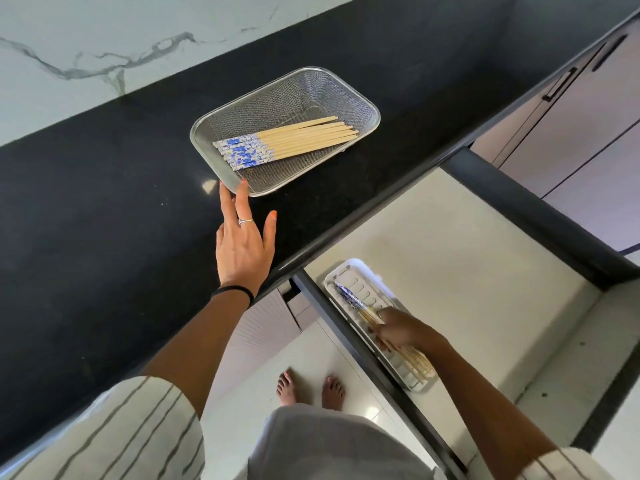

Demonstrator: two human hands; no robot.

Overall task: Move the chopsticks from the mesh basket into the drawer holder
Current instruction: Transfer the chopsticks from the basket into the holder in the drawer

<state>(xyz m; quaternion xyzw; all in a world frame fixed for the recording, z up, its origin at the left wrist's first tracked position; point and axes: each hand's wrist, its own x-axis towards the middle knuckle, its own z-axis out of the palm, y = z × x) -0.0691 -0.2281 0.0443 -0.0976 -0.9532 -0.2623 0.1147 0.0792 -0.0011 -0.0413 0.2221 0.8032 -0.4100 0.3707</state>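
- Hands first: the left hand (242, 242) reaches out flat over the black counter (104, 209), fingers straight and slightly spread, with two fingertips at the near corner rim of the basket (360, 102); it holds nothing.
- On that hand sit a ring (245, 221) on one finger and a dark band (235, 291) round the wrist; the sleeve (114, 434) is pale with thin dark stripes.
- Behind the counter rises a white marble wall (104, 39) with grey veins.
- Centre: the basket, a rectangular metal mesh one, stands on the counter near its front edge.
- Inside it lie chopsticks (287, 142) in a loose side-by-side row, blue-and-white patterned ends to the left, plain wooden tips to the right.
- Below, bare feet (310, 388) stand on a pale floor.
- Right: a drawer (467, 254) stands pulled open under the counter edge, pale inside with dark sides.
- A white slotted holder (356, 277) lies in the drawer along its left side.
- The right hand (398, 329) is down over the holder, fingers curled round a bundle (410, 358) of more chopsticks, which lies lengthwise along the holder, patterned ends pointing away from the person; motion blur hides whether the bundle touches the holder.
- Far right, pale cabinet fronts (581, 133) carry dark handles.
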